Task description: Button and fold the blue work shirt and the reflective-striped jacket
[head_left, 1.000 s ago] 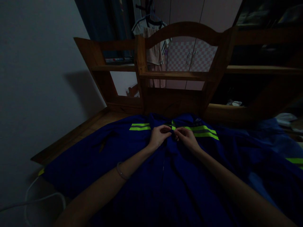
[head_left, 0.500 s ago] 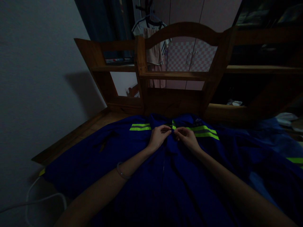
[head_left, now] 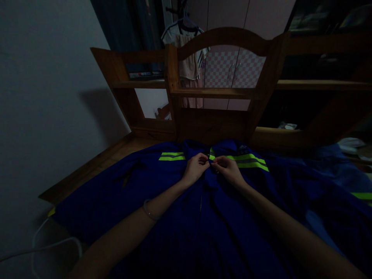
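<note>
A dark blue work jacket (head_left: 168,217) with yellow-green and grey reflective stripes lies spread out before me. My left hand (head_left: 195,169) pinches the cloth at the jacket's front, just left of its centre opening. Facing it, my right hand (head_left: 228,169) pinches the other side of the opening, fingertips close to those of the left. A small piece of yellow-green stripe (head_left: 212,154) stands up between and behind the fingers. Below the hands runs a thin zipper line (head_left: 200,203). What exactly sits between the fingertips is too dark and small to see.
Beyond the jacket rises a wooden headboard with shelves (head_left: 215,93). A pale wall (head_left: 52,97) borders the left side, with a white cable (head_left: 58,243) at lower left. Lighter blue cloth (head_left: 337,166) lies at right. Clothes on a hanger (head_left: 187,58) hang behind the headboard.
Both hands keep their pinch at the jacket's front; the right fingertips have shifted very slightly to the left. Otherwise the jacket lies as before.
</note>
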Available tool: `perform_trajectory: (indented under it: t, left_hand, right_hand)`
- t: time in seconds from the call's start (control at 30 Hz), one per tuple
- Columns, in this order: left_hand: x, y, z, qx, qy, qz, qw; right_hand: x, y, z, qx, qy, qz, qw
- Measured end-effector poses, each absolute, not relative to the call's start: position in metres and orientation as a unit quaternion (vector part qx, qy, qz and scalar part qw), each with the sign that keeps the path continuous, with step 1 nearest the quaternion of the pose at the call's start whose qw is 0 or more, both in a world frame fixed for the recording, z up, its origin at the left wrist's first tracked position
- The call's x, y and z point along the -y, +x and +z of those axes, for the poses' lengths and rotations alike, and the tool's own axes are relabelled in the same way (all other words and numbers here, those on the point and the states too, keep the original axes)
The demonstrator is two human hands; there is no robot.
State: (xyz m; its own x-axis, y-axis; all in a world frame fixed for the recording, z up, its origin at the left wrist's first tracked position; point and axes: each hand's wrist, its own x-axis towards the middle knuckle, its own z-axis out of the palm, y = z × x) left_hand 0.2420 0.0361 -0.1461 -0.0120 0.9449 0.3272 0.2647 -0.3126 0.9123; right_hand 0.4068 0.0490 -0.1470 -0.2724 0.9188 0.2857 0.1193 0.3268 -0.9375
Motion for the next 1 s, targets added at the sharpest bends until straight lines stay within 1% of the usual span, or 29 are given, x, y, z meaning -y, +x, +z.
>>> perform_trajectory:
  t: [0.27, 0.5, 0.67, 0.83, 1.0]
  left_hand:
    - [-0.0350, 0.2421, -0.1447, -0.484, 0.620, 0.521, 0.332]
    - [-0.0377, 0.2415, -0.1446, -0.465, 0.595, 0.537, 0.376]
    - [-0.0409, 0.2411, -0.1462, -0.456, 0.571, 0.541, 0.417]
    - [-0.0419, 0.2400, -0.1495, -0.459, 0.574, 0.540, 0.409]
    - [-0.0409, 0.2386, -0.1507, -0.485, 0.608, 0.517, 0.359]
  right_hand:
    - [-0.0517, 0.4075, -0.1513, 0.683, -0.387, 0.423, 0.451]
    - [-0.0517, 0.4077, -0.1493, 0.666, -0.400, 0.436, 0.455]
    - [-0.0524, 0.4072, -0.1506, 0.656, -0.389, 0.442, 0.473]
    - [-0.0517, 0.4069, -0.1517, 0.657, -0.381, 0.446, 0.474]
    - [-0.0455, 0.4078, -0.1481, 0.698, -0.385, 0.414, 0.440]
